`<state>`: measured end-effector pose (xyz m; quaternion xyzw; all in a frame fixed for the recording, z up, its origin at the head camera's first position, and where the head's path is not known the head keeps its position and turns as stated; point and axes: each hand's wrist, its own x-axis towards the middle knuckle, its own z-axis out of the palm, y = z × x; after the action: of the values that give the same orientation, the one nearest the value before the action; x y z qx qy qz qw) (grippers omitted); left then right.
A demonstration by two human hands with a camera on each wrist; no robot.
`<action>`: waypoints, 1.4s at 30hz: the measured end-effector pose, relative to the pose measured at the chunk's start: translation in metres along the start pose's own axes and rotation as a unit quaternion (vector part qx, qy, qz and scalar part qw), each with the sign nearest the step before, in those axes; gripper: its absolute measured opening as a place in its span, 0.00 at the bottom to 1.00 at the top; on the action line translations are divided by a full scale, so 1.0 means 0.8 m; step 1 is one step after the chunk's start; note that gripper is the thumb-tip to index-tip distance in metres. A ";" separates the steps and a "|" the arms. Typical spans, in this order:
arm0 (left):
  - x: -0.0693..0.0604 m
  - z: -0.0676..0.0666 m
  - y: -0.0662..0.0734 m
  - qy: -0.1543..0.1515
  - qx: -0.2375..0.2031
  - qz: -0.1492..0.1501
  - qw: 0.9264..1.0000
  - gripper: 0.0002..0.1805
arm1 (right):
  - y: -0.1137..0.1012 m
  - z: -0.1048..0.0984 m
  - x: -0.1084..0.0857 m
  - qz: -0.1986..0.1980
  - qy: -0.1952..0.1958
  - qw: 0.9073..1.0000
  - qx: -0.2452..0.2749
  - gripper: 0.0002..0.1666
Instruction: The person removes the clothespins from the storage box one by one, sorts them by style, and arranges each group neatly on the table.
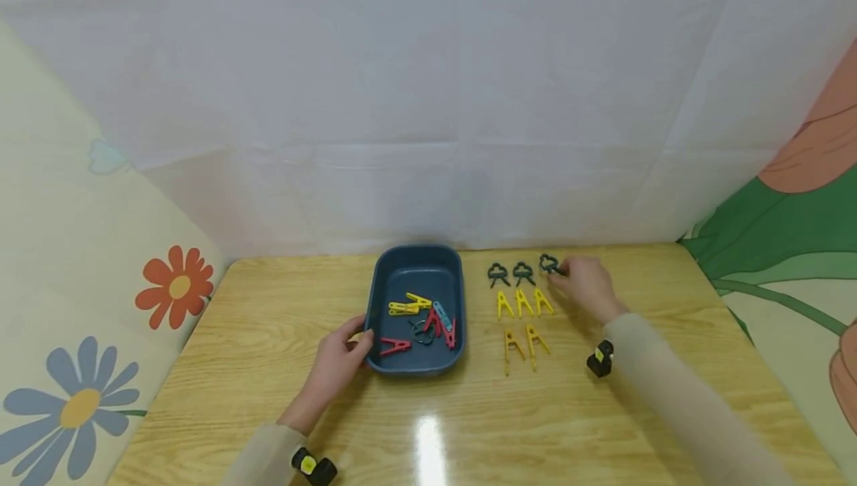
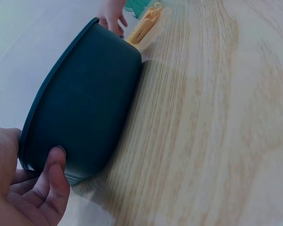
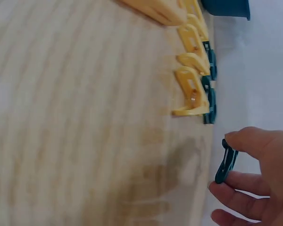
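Note:
A dark blue tub (image 1: 416, 257) stands on the table. My left hand (image 1: 338, 359) grips its near left rim; the left wrist view shows fingertips (image 2: 56, 160) against the tub's outer wall (image 2: 85, 94). At the back right, my right hand (image 1: 589, 285) pinches a dark green clothespin (image 1: 549, 263) between thumb and fingers. In the right wrist view this clothespin (image 3: 227, 162) appears apart from the tabletop. Left of it, two more dark green clothespins (image 1: 523, 272) stand in the same row. In front of them is a row of yellow clothespins (image 1: 524, 302).
Two orange-yellow clothespins (image 1: 536, 344) form a nearer row. Inside the tub lie loose yellow clothespins (image 1: 404, 308), red clothespins (image 1: 395, 346), a light blue clothespin (image 1: 443, 316) and a dark green one (image 1: 422, 333). A white sheet (image 1: 375, 136) hangs behind the wooden table (image 1: 268, 307).

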<state>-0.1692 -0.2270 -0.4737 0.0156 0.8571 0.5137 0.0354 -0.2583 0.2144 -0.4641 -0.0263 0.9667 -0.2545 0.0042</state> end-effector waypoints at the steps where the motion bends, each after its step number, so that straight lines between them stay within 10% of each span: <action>1: 0.000 0.000 0.000 0.001 -0.001 0.000 1.000 0.23 | 0.000 0.003 -0.001 0.010 -0.003 1.000 0.000 0.20; 21: 0.001 0.002 -0.001 0.001 0.006 -0.004 1.000 0.23 | -0.011 0.023 0.001 0.041 -0.003 0.996 -0.082 0.26; 42: 0.003 0.001 -0.002 -0.002 0.006 -0.007 1.000 0.23 | -0.008 0.025 0.000 0.048 0.009 0.997 -0.058 0.25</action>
<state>-0.1714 -0.2268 -0.4753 0.0107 0.8604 0.5079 0.0401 -0.2577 0.1986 -0.4785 0.0222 0.9800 -0.1976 0.0061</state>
